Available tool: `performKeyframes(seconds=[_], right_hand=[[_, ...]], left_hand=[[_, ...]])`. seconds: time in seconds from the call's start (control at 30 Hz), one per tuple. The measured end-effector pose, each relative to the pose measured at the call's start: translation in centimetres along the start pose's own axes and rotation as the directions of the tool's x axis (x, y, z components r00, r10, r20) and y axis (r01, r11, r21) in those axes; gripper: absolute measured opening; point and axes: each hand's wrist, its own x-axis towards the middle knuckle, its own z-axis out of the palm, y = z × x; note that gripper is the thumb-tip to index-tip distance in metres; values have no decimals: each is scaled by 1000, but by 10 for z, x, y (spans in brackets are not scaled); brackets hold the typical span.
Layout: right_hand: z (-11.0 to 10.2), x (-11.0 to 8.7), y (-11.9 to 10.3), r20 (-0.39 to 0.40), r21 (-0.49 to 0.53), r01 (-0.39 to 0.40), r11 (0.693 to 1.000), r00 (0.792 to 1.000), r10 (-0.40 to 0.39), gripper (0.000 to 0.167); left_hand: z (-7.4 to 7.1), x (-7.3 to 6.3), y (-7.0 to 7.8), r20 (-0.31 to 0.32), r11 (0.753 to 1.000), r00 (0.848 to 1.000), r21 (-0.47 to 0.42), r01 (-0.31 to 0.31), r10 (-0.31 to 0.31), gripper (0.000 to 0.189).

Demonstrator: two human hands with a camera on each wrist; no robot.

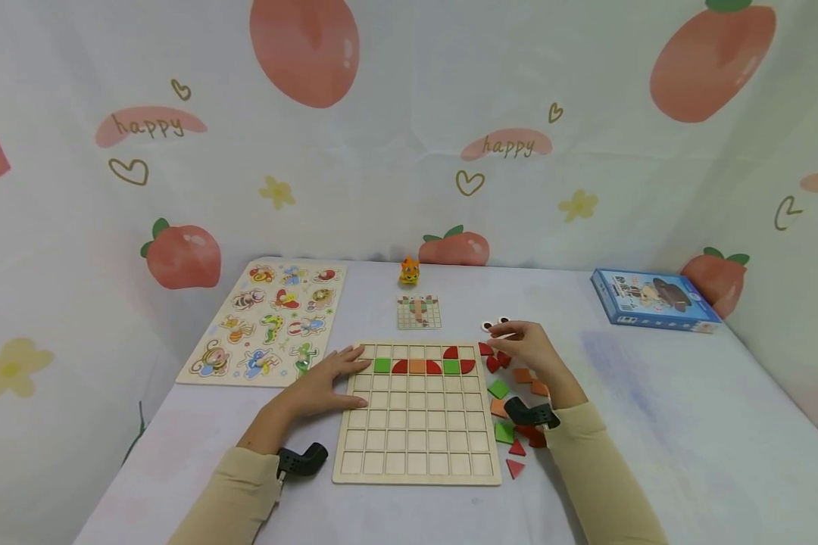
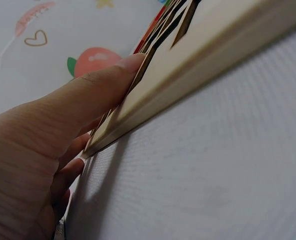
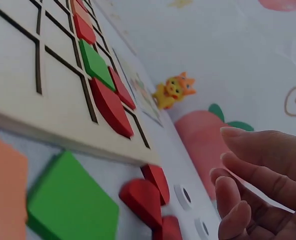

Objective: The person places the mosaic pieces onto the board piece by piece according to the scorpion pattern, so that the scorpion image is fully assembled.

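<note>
A wooden grid board (image 1: 416, 439) lies in the middle of the table. In its upper rows sit red quarter-round pieces (image 1: 451, 353), green squares (image 1: 382, 365) and an orange square (image 1: 417, 366). My left hand (image 1: 323, 384) rests at the board's left edge, thumb (image 2: 112, 75) on top and the other fingers spread along the side. Near the board's upper right corner hovers my right hand (image 1: 528, 350), fingers loosely bent and nothing visible between them in the right wrist view. Close to its fingertips are two round black-and-white eye pieces (image 1: 487, 326). Beneath it lie loose red pieces (image 3: 142, 200).
Several loose green (image 1: 504, 433), orange (image 1: 523, 375) and red pieces (image 1: 515, 468) lie along the board's right side. Behind the board are a small pattern card (image 1: 419, 322) and an orange-yellow figurine (image 1: 410, 271). An insect picture board (image 1: 238, 348) lies left, a blue box (image 1: 654, 300) right.
</note>
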Motion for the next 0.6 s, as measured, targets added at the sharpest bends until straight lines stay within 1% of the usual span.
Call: performKeyframes(seconds=[0.1,0.2,0.3,0.5,0.6], right_hand=[[-5,-1,5,-15,-3,-51,999,999,51,37],[-8,-1,11,0,-8,-88,996,996,88,40],[-10,0,14,17,-12,-112,994,994,112,39],[-12,0,20,45,-80,-118,990,992,122,34],[-12,0,22,65,-110,-93,990,993,101,32]], left_hand=[[0,1,0,4,1000,1000,-1,-3,3,75],[0,1,0,7,1000,1000,-6,2,-2,75],[0,1,0,10,1000,1000,-7,11,-11,76],[1,0,-1,11,1000,1000,6,8,-8,76],[1,0,-1,6,1000,1000,4,2,-2,76]])
